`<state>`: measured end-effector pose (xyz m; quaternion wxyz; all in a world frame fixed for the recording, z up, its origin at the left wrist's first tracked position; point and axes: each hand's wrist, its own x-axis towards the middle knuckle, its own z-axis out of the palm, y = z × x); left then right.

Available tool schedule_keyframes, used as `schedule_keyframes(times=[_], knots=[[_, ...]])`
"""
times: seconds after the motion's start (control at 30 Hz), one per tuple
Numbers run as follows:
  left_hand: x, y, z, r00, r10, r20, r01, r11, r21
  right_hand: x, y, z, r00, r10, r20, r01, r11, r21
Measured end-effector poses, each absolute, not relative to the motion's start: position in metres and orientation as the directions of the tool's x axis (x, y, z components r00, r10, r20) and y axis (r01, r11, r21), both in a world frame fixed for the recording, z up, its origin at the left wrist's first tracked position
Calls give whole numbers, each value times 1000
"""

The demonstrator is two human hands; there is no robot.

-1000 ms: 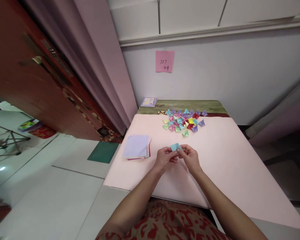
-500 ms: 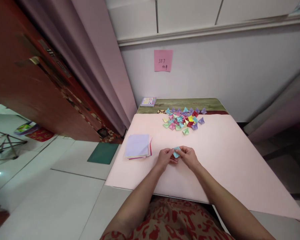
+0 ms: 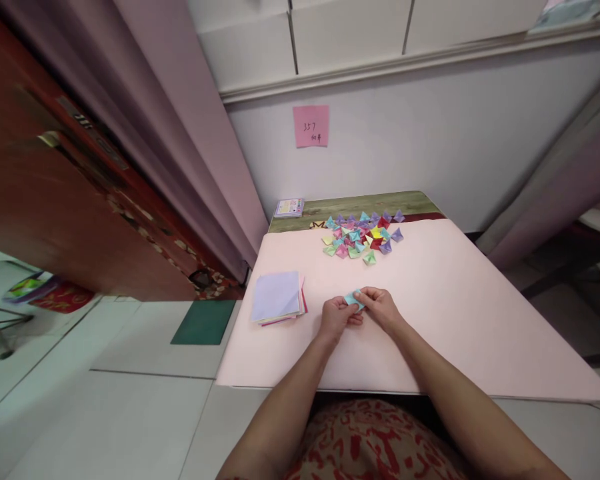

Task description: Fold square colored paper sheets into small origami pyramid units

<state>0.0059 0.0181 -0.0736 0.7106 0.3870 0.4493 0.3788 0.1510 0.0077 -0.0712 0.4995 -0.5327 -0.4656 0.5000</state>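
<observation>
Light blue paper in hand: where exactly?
In the head view, the light blue paper is held between the left hand and right hand, right of the sheet stack and below the folded pieces.

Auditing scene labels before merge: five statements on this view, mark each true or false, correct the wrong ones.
1. The left hand and right hand hold one small light-blue folded paper. True.
2. A lilac-topped stack of square paper sheets lies left of both hands. True.
3. That stack is lilac throughout. False: other colours, including red, show at its edges.
4. Multicoloured folded paper pieces lie beyond the hands. True.
5. The pink square handwritten note lies on the floor. False: it is on the pale wall.
</observation>
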Motion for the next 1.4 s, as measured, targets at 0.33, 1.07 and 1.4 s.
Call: schedule_keyframes(times=[0.33,1.07,1.4], knots=[[3,19,-74,350,872,-343,-150,413,898,148,7,-77,171,985,11,101,-6,-995],[3,5,-69,293,946,-139,-213,206,955,156,-7,-82,20,998,65,-33,65,-997],[5,2,-70,263,963,-65,-241,131,962,153,-9,-87,99,989,109,-8,110,-994]])
